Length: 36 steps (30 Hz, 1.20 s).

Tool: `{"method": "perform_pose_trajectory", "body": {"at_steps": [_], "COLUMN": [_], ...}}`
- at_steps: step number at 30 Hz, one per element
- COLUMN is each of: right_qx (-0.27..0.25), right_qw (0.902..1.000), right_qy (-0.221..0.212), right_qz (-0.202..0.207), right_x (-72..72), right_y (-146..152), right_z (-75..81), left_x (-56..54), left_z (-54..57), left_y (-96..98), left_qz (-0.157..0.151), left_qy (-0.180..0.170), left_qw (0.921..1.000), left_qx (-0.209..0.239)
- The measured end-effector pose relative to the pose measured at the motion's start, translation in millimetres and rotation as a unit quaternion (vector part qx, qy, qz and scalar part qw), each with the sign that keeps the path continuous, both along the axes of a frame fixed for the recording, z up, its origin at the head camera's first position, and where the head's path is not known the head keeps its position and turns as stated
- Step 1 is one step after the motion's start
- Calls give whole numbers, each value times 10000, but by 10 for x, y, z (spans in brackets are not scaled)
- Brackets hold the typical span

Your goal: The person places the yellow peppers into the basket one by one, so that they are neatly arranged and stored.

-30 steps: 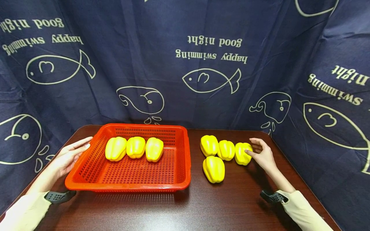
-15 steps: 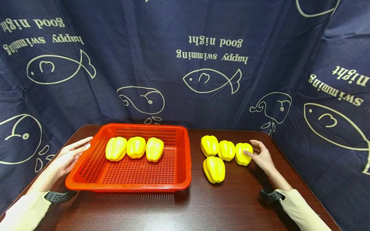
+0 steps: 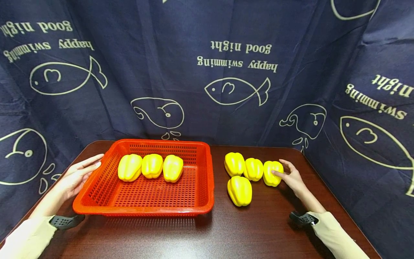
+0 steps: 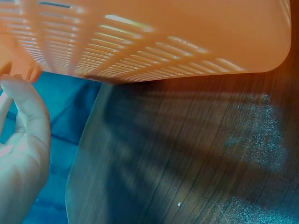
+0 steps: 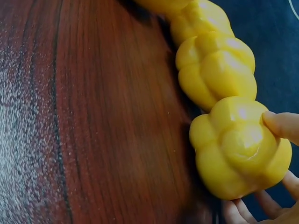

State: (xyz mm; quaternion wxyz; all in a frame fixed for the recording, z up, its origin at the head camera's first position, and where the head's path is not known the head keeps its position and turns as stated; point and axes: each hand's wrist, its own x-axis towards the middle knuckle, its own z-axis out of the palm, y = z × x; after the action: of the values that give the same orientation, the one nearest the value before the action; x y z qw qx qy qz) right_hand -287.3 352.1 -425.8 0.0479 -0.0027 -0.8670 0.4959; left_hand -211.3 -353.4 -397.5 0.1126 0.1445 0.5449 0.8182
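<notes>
A red perforated plastic basket (image 3: 155, 209) stands on the left of the table. Three yellow bell peppers lie in a row inside it, a middle one (image 3: 152, 166) among them. My left hand (image 3: 76, 176) holds the basket's left rim, thumb and forefinger tips right at it; in the left wrist view the thumb meets an orange-looking rim ledge (image 4: 18, 60). On the right, my right hand (image 3: 292, 178) grips the rightmost yellow bell pepper (image 5: 240, 149), thumb on its near face and other fingers around its far side, partly hidden.
Beside the gripped bell pepper lie two more, one in the middle (image 3: 253, 169) and one at left (image 3: 234, 164). Another bell pepper (image 3: 239, 191) lies in front of them. A dark blue printed curtain (image 3: 207, 118) hangs behind the brown table (image 3: 252, 230).
My right hand has closed in on the rightmost bell pepper, its thumb and fingers now around it. The left hand and the basket have stayed in place.
</notes>
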Motion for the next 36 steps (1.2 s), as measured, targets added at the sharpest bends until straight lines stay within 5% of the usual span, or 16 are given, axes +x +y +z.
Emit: {"method": "perform_pose_trajectory", "body": {"at_steps": [6,15,25,36], "right_qx": [8,-715,-623,-561], "right_qw": [9998,9957,9970,9981], "right_qy": [-140,-435,-422,-248], "right_qz": [146,391,194,-10], "right_x": [-13,-32,7,94], "right_y": [19,25,66,57], "right_z": [-6,-18,-21,-15], "left_x": [1,-1,5,13], "left_z": [0,-15,7,16], "left_y": [3,-10,8,12], "left_qz": [5,217,53,406], "left_qy": [7,109,55,99], "left_qw": [10000,9994,9999,9982], "left_qx": [-15,-257,-128,-441]}}
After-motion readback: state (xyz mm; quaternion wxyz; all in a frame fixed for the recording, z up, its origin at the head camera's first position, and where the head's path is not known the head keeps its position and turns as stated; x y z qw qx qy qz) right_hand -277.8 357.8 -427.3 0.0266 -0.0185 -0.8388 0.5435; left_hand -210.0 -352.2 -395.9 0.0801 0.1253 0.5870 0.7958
